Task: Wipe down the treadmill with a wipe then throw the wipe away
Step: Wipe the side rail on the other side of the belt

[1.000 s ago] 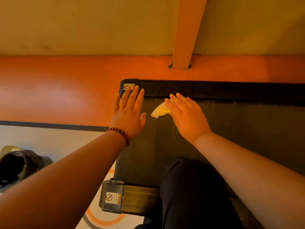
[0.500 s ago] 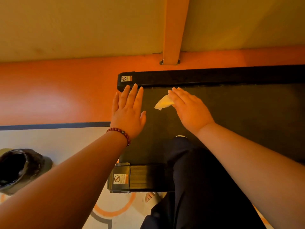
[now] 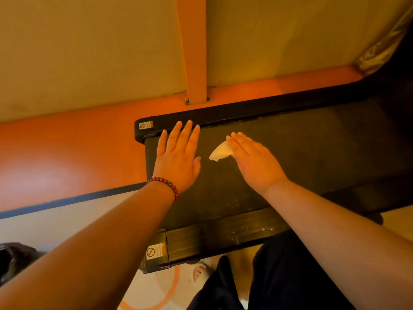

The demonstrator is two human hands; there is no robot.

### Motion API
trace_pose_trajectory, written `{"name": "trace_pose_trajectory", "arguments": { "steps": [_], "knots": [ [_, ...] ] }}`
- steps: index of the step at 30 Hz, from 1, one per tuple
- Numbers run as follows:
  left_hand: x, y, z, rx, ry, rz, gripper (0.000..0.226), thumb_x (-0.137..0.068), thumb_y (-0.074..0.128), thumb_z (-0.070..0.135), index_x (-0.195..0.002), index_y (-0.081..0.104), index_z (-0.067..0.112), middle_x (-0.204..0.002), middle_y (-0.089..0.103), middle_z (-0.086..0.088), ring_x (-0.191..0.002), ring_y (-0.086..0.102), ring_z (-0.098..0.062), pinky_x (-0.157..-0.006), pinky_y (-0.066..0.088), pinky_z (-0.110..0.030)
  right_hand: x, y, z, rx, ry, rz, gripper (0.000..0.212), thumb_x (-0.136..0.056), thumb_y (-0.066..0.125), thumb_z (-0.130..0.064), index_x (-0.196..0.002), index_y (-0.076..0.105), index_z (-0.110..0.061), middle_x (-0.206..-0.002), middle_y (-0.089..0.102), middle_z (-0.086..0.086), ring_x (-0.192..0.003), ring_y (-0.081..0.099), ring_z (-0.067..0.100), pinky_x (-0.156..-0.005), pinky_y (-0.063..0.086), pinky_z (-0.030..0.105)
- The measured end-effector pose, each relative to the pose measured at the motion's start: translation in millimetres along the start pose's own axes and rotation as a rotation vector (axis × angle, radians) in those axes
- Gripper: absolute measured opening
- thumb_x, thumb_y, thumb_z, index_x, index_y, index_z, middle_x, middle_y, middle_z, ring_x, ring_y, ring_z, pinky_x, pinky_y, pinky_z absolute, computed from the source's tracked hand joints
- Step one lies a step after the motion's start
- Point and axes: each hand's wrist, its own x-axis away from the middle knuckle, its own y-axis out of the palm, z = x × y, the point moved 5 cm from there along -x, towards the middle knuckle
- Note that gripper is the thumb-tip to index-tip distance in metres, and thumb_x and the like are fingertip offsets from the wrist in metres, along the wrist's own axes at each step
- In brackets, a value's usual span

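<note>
Wipe: the wipe (image 3: 220,151) is a small pale crumpled piece that lies on the dark belt of the treadmill (image 3: 312,153), a little above the centre of the frame; its right part is under the fingers of the right hand, and its left corner sticks out free.
Right hand: the right hand (image 3: 254,163) lies palm down, with the fingers straight and close together, and presses the wipe flat to the belt.
Left hand: the left hand (image 3: 178,161) lies just left of the wipe and does not touch it; it is flat on the belt with the fingers straight and a little spread, and it holds nothing. The fingertips reach the far rail.
Bracelet: a bracelet (image 3: 166,183) of dark red beads is around the left wrist.
Far rail: the far rail (image 3: 245,111) is black and has a small warning sticker (image 3: 146,125) at its left end.
Near rail: the near rail (image 3: 223,238) is in the lower centre and has its own label (image 3: 154,251) at its left end.
Floor: the orange floor (image 3: 67,153) is at the left and the pale floor is below it.
Post: an orange post (image 3: 193,52) is at the top centre.
Leg: a dark trouser leg (image 3: 279,276) is at the lower right, and the toes of a foot (image 3: 200,270) are beside it.
</note>
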Motion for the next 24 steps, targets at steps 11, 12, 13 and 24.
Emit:
{"name": "trace_pose_trajectory", "arguments": {
  "steps": [11,12,13,24],
  "knots": [
    [-9,0,89,0.013,0.121,-0.036,0.073,-0.099,0.035,0.044,-0.153,-0.008,0.019,-0.162,-0.005,-0.004,-0.148,-0.010,-0.024,-0.113,-0.012,-0.044,68,7,61,0.024,0.123,-0.048,0.063,-0.100,0.049,-0.015,-0.154,0.015,-0.016,-0.160,0.019,0.006,-0.148,0.013,0.022,-0.115,0.012,0.033],
    [-9,-1,100,0.020,0.124,-0.040,0.073,-0.100,0.035,0.044,-0.153,-0.008,0.019,-0.162,-0.005,-0.004,-0.148,-0.010,-0.024,-0.113,-0.012,-0.044,75,7,69,0.032,0.116,-0.054,0.063,-0.100,0.048,-0.015,-0.154,0.015,-0.016,-0.160,0.019,0.006,-0.149,0.013,0.022,-0.114,0.009,0.032],
    [-8,-1,110,0.031,0.128,-0.044,0.073,-0.100,0.035,0.045,-0.153,-0.008,0.019,-0.162,-0.006,-0.004,-0.148,-0.010,-0.024,-0.113,-0.012,-0.044,81,8,76,0.034,0.114,-0.058,0.063,-0.101,0.047,-0.015,-0.154,0.015,-0.016,-0.160,0.018,0.006,-0.149,0.012,0.021,-0.112,0.006,0.030],
    [16,-3,207,0.062,0.220,-0.053,0.072,-0.100,0.033,0.045,-0.152,-0.011,0.021,-0.162,-0.009,-0.003,-0.148,-0.012,-0.023,-0.112,-0.014,-0.043,159,0,135,0.087,0.230,-0.044,0.073,-0.074,0.082,-0.011,-0.139,0.048,-0.009,-0.139,0.054,0.011,-0.130,0.050,0.027,-0.100,0.043,0.038]
  ]
}}
